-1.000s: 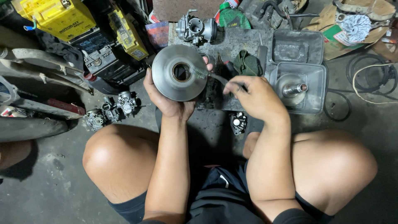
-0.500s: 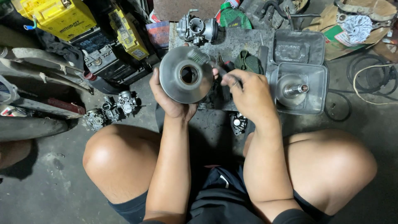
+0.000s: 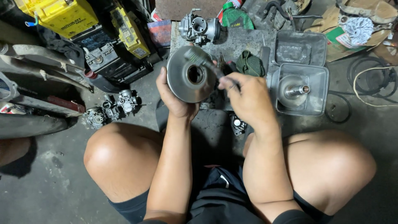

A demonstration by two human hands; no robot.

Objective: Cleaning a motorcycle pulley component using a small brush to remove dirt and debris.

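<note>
My left hand [image 3: 174,97] grips a round grey metal pulley disc [image 3: 188,74] with a centre hole, held on edge facing me. My right hand [image 3: 246,97] holds a small brush [image 3: 203,62] by its handle, its blurred bristle end lying across the upper face of the disc. Both hands hover above a grey slab between my bare knees. To the right stands a square metal tray [image 3: 319,93] with a second pulley half and its shaft [image 3: 296,89] inside.
A carburettor [image 3: 201,27] sits at the slab's far edge, with two more carburettors [image 3: 112,108] on the floor at left. Yellow and black batteries [image 3: 103,37] stand upper left. A green cloth [image 3: 248,64], a second tray [image 3: 300,47] and coiled cables [image 3: 373,87] lie at right.
The brush has swept up and left from beside the disc onto its upper face. My right hand followed it, and the disc tilted slightly toward me.
</note>
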